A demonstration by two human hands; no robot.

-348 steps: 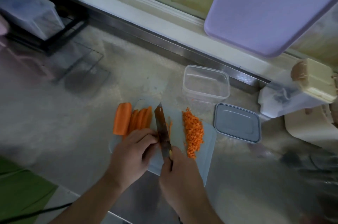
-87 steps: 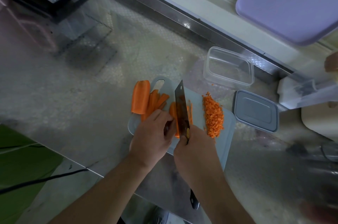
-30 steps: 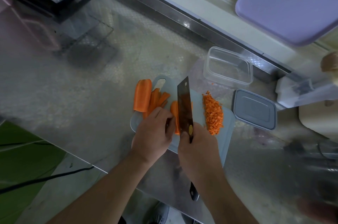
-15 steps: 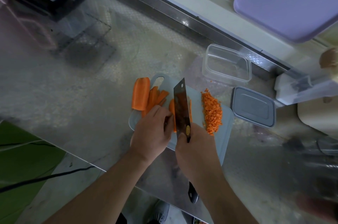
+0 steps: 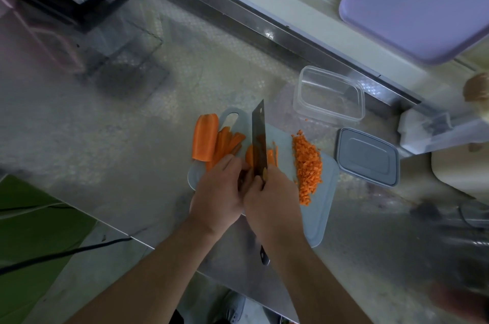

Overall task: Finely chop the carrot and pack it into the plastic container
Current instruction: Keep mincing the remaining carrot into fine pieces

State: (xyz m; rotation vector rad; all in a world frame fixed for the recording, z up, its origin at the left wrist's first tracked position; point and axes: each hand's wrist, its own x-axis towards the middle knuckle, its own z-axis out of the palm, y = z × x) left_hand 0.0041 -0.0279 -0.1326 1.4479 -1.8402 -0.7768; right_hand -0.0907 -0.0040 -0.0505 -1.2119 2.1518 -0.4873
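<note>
Large orange carrot half [image 5: 205, 137]: peeled, lying lengthwise at the left edge of the pale blue plastic cutting board [image 5: 321, 215].

Long orange carrot strips [image 5: 227, 143]: a loose bundle just right of the half, touching it.

Orange carrot slices under cutting [image 5: 270, 156]: a few thin strips at the board's centre, partly hidden by the dark rectangular cleaver blade [image 5: 258, 144].

Heap of finely diced orange carrot [image 5: 307, 165]: an elongated mound on the board's right side.

Clear rectangular plastic container [image 5: 329, 96]: upright, open, beyond the board.

Grey rectangular plastic lid [image 5: 367, 157]: flat, right of the board.
</note>
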